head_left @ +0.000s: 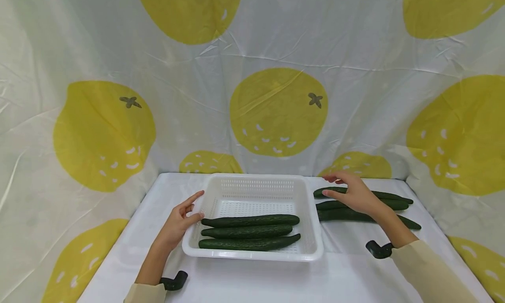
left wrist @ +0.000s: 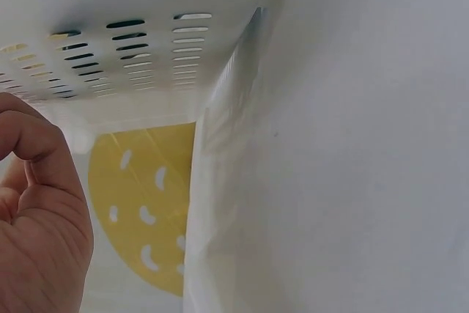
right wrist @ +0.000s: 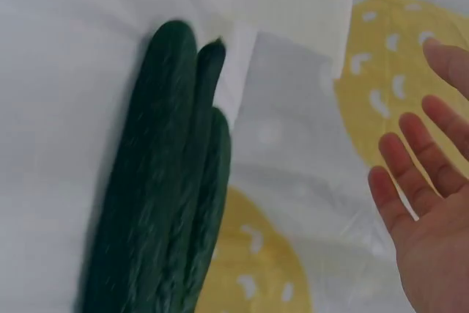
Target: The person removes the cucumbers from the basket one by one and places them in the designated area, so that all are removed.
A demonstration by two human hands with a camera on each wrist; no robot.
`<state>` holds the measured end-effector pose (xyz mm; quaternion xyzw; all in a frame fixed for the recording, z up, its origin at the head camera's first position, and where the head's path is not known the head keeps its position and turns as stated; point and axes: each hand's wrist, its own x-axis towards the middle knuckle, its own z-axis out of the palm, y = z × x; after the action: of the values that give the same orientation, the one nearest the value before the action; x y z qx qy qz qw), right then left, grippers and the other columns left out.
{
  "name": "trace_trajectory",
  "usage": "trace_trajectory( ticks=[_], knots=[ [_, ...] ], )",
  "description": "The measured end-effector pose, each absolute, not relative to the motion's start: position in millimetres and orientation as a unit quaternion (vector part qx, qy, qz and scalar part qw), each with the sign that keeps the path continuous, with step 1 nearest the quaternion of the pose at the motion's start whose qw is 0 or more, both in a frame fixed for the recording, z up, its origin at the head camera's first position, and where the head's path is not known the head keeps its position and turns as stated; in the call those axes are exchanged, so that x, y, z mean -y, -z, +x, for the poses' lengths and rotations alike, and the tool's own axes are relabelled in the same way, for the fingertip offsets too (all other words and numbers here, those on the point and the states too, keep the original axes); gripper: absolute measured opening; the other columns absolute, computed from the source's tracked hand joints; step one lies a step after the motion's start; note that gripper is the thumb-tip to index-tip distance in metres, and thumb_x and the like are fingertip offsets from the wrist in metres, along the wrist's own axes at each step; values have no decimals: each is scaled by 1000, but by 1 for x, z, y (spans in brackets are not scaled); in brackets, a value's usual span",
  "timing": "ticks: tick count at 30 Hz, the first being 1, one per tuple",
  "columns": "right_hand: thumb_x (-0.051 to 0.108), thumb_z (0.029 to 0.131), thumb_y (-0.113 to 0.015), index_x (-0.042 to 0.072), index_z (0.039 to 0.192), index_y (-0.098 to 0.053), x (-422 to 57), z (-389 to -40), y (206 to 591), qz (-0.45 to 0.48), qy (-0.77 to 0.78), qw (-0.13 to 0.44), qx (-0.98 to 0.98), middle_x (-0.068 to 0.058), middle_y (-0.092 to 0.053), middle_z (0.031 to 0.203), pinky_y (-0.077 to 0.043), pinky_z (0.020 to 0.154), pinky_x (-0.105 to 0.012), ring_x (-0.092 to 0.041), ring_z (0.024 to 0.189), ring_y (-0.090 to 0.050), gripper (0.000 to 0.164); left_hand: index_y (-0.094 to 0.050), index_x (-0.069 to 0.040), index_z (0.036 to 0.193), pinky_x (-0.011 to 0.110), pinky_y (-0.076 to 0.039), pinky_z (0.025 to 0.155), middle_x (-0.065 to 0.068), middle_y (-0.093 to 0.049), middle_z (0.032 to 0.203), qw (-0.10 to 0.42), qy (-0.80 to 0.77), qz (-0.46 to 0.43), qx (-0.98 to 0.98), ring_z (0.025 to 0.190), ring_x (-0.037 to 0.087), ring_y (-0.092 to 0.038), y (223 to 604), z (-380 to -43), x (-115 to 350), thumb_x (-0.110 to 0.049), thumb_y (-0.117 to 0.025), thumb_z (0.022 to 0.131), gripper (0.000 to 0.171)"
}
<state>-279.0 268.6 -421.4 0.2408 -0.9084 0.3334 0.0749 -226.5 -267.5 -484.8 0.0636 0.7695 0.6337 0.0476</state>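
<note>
A white plastic basket point(head_left: 252, 253) with slotted walls stands on the table, and three dark green cucumbers point(head_left: 252, 232) lie side by side in its near half. At its left rim is my left hand point(head_left: 177, 224), thumb and index finger over the edge, other fingers curled against the side. The left wrist view shows these bent fingers point(left wrist: 44, 159) beside the slotted wall. Three more cucumbers point(right wrist: 157, 181) lie on the cloth right of the basket. Above them hovers my right hand point(head_left: 355, 195), fingers spread and holding nothing; the right wrist view shows it apart from them.
White cloth covers the table point(head_left: 252, 281). Behind and at both sides hangs a pale curtain point(head_left: 355, 119) printed with yellow lemons. A black wrist-worn device point(head_left: 175, 281) sits on the left wrist and another point(head_left: 379, 249) on the right.
</note>
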Motion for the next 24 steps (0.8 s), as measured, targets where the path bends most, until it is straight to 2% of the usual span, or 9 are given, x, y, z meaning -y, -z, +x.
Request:
trace_trajectory(
  ticks=[8,15,19,24],
  knots=[
    [31,94,-76,10,138,-61,-222,-284,408,298,-365,41,881,-14,-65,131,-53,100,-52,-33,116,-63,51,-41,-23,159,25,-58,73,5,-61,98,50,-639,60,-765,84,10,-63,484,-227,268,-7,-69,95,72],
    [30,93,-78,13,137,-61,-191,-286,396,322,-379,26,867,-6,-65,129,-54,99,-47,-27,115,-64,51,-43,-25,158,22,-52,64,2,-52,89,41,-631,61,-772,72,8,-54,485,-229,268,-8,-70,95,71],
    [32,93,-77,12,140,-60,-174,-287,393,339,-371,22,864,-5,-65,129,-55,98,-45,-24,115,-64,53,-44,-25,158,22,-52,65,3,-54,90,41,-631,57,-773,75,8,-56,485,-229,268,-7,-70,94,71],
    [33,94,-75,12,144,-57,-150,-287,388,361,-372,1,855,-7,-64,133,-54,101,-46,-28,119,-63,57,-43,-24,158,22,-55,68,3,-58,92,44,-638,57,-767,78,9,-60,486,-228,268,-6,-69,94,72]
  ],
)
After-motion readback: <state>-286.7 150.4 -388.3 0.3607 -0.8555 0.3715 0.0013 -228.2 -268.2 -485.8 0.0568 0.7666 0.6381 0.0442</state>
